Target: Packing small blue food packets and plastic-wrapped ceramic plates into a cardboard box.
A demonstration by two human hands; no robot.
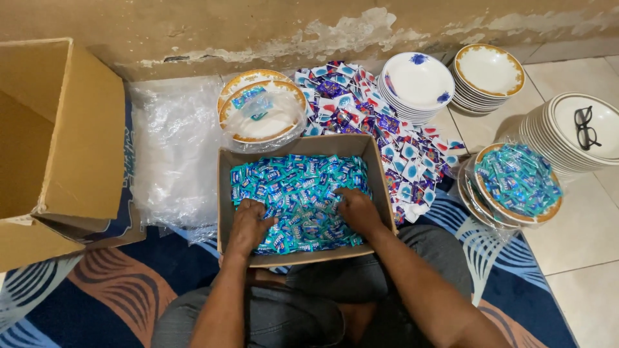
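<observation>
both hands, left [250, 222] and right [356, 209], dig with curled fingers into blue candy sachets [300, 193] filling the small cardboard box [225, 193] on the lap; one wrapped plate of sachets [518, 182] filled, stacked plates [416, 84] still bare.

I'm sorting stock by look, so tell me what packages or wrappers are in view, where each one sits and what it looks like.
Blue sachets: small, blue-teal, filling the small cardboard box; left hand and right hand rest on them.
Mixed sachets: white, red, purple pile on the floor behind the box.
Plate of blue sachets: plastic-wrapped, right.
Large cardboard box: brown, open, left.
</observation>
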